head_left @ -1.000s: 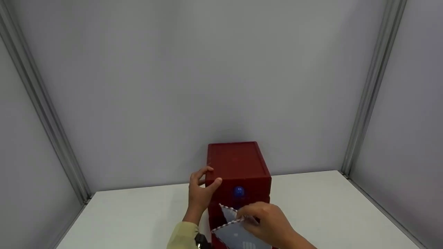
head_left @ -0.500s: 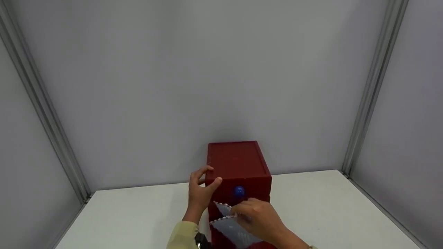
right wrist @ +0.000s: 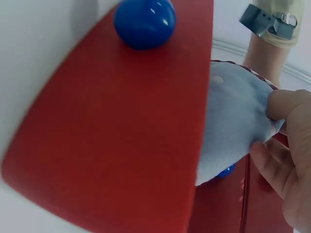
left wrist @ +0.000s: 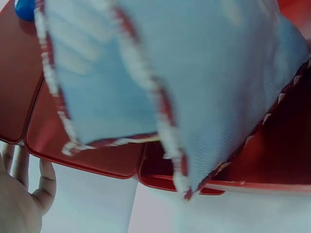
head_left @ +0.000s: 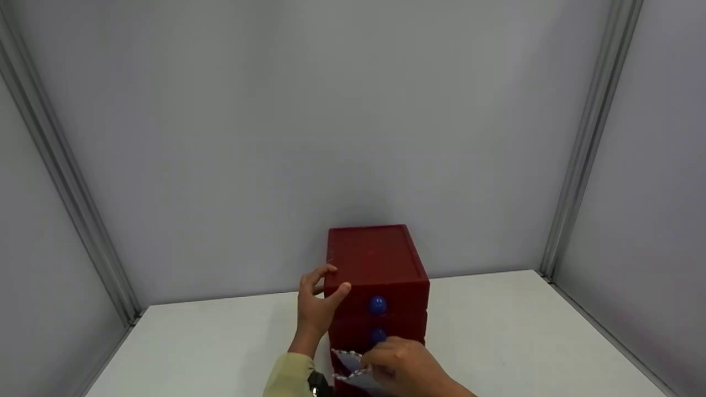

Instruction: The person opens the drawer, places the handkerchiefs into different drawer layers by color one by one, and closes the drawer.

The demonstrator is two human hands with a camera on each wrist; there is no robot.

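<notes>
Left hand (head_left: 315, 300) is raised upright, thumb and fingers curled in a grip; right hand (head_left: 405, 366), lower and nearer, pinches with bent fingers (right wrist: 279, 109).

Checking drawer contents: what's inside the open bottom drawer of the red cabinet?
The light blue cloth, pinched by the right hand, hangs into the open drawer of the red cabinet. The cloth and hand cover the drawer's inside, so anything beneath is hidden. The left hand holds the cabinet's top corner.
</notes>
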